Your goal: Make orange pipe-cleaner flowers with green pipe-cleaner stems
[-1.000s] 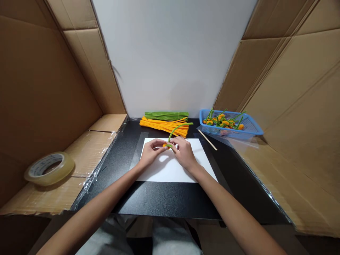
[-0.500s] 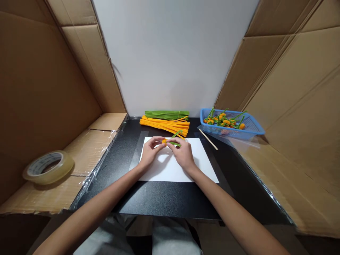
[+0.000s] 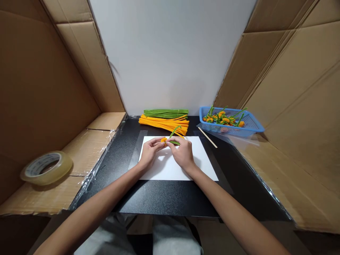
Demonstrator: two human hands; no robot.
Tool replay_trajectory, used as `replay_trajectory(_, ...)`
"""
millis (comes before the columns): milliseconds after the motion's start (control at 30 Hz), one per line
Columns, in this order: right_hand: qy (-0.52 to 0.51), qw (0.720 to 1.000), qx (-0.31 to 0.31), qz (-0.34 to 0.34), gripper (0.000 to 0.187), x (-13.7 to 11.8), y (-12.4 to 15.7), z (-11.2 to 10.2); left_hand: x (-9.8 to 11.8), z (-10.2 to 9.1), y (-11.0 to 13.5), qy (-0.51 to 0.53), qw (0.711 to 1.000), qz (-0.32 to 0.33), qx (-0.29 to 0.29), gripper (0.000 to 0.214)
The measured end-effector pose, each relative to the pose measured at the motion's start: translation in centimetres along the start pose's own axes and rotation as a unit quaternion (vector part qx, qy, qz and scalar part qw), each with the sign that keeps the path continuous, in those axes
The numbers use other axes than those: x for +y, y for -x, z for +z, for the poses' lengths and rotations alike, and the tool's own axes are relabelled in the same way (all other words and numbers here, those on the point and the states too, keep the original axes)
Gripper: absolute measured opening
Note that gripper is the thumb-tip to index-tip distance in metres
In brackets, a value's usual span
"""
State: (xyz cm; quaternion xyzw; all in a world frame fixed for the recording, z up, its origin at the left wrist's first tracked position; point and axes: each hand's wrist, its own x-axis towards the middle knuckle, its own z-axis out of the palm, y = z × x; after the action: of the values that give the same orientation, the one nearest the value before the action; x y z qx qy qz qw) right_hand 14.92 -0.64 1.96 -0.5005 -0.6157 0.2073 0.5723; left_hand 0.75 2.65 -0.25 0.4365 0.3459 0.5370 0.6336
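Observation:
Above a white sheet of paper [image 3: 170, 170], my left hand [image 3: 150, 153] pinches a small orange pipe-cleaner flower [image 3: 164, 140] between thumb and fingers. My right hand [image 3: 182, 154] is closed on a green pipe cleaner [image 3: 175, 131] at the flower's base. One green end sticks up and another runs out beside the right fingers. Where the green joins the orange is partly covered by my fingertips. Just behind the hands lie a bundle of orange pipe cleaners [image 3: 164, 124] and a bundle of green pipe cleaners [image 3: 166, 113].
A blue basket [image 3: 245, 132] holding several orange and green flowers [image 3: 224, 118] stands at the back right. Near it lies a thin wooden stick [image 3: 207, 137]. A tape roll [image 3: 62, 168] rests on the cardboard at left. Cardboard walls [image 3: 297, 106] flank the black tabletop [image 3: 170, 202].
The free green end has straightened from a bent hook and now points up and right. Both hands stay at the flower, and the view has shifted slightly.

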Motion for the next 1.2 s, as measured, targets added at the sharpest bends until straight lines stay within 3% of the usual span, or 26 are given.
replay_trajectory(500, -0.047, 0.998, -0.002, 0.052, 0.01, 0.0, -0.5, -0.1, 0.1, 0.0, -0.1, 0.003, 1.0, 0.013, -0.013, 0.04)
replay_trajectory(733, -0.136, 0.982, 0.042, 0.127, 0.027, 1.3, -0.6, 0.1, -0.3, -0.2, 0.1, -0.043, 0.997, 0.057, -0.013, 0.044)
replay_trajectory(1033, -0.087, 0.994, 0.015, 0.061, 0.018, 1.1, -0.1, 0.6, -0.1, -0.5, 0.2, -0.181, 0.979, 0.086, -0.049, 0.044)
replay_trajectory(1200, -0.037, 0.999, 0.015, -0.001, 0.015, 0.6, 0.1, 0.4, 0.0, -0.4, 0.0, -0.15, 0.986, 0.054, -0.043, 0.041)
